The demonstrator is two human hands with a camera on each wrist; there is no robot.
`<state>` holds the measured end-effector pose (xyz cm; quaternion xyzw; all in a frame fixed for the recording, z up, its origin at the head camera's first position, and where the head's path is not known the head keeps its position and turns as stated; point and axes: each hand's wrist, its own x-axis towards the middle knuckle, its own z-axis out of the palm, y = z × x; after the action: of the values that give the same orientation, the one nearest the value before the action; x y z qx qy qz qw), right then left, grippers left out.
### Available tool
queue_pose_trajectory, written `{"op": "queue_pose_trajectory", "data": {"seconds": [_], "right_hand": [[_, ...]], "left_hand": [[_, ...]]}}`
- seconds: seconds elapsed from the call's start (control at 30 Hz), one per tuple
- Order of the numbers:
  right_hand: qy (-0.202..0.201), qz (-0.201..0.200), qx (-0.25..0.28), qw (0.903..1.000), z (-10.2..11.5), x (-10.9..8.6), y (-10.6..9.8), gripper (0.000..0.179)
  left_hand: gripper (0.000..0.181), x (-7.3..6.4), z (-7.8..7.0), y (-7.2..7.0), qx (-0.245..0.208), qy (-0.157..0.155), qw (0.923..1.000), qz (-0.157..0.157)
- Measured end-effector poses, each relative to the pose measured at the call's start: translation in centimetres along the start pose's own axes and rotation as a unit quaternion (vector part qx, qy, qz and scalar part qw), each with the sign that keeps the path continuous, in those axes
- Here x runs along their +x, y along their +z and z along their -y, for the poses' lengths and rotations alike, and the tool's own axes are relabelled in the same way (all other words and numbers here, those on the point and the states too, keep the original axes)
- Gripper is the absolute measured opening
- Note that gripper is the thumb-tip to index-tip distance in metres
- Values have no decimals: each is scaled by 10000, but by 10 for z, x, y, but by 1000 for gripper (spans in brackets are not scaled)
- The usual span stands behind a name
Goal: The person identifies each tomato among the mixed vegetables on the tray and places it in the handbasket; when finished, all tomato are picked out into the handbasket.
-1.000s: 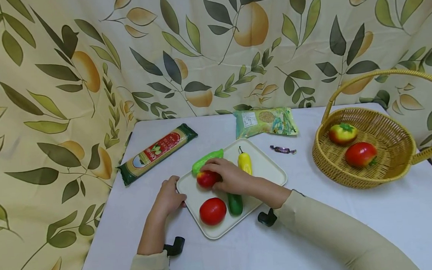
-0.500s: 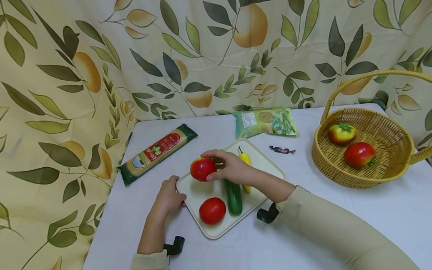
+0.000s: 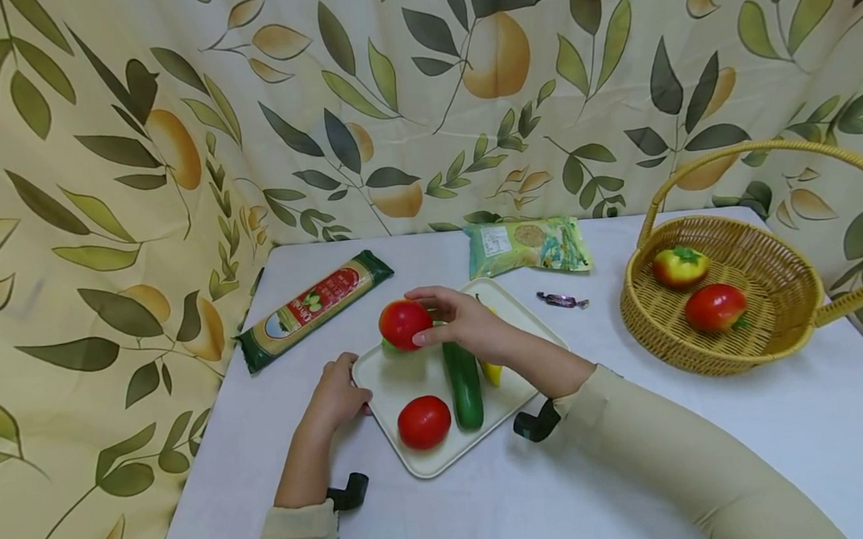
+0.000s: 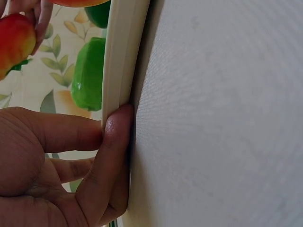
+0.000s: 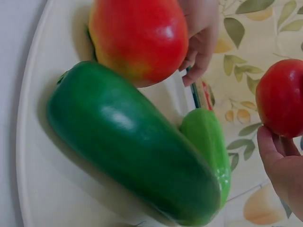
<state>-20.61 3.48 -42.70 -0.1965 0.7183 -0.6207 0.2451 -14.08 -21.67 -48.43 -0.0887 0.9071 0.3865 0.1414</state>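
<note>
My right hand [image 3: 473, 323] grips a red-and-yellow fruit [image 3: 401, 323] with green leaves, held raised over the far left part of a cream tray [image 3: 417, 381]. With thumb and fingers, my left hand [image 4: 61, 161] pinches the tray's left rim. On the tray lie a dark green cucumber-shaped vegetable [image 3: 465, 392], a second red fruit [image 3: 424, 423] near the front, and a yellow pepper [image 3: 493, 373] partly hidden by the right hand. The light green, ridged vegetable [image 5: 208, 142] is mostly covered by the held fruit in the head view.
At the right stands a wicker basket [image 3: 650, 333] with a tall handle, holding two red-and-yellow fruits [image 3: 716, 308]. Behind the tray lie a green food packet [image 3: 528, 248] and a purple wrapped candy [image 3: 562, 299]. A long pasta packet [image 3: 316, 309] lies back left, near the patterned curtain [image 3: 130, 157].
My right hand has lifted the fruit off the tray and turned it, then shifted it slightly away from me. The left hand stays at the tray's rim.
</note>
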Motion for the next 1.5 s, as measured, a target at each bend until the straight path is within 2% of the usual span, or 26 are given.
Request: {"op": "queue_pose_trajectory", "data": {"seconds": [0.47, 0.77, 1.17, 1.5], "right_hand": [[-36, -121, 72, 9999, 15, -4, -12, 61], [-32, -168, 354, 9992, 23, -7, -23, 63], [-49, -343, 485, 9982, 24, -11, -39, 64], [32, -543, 482, 9974, 27, -15, -53, 66]], "left_hand": [[59, 1, -2, 1, -50, 23, 10000, 43], [58, 1, -1, 2, -62, 19, 10000, 44], [57, 0, 2, 5, -102, -24, 9999, 58], [60, -2, 2, 1, -67, -7, 9999, 74]]}}
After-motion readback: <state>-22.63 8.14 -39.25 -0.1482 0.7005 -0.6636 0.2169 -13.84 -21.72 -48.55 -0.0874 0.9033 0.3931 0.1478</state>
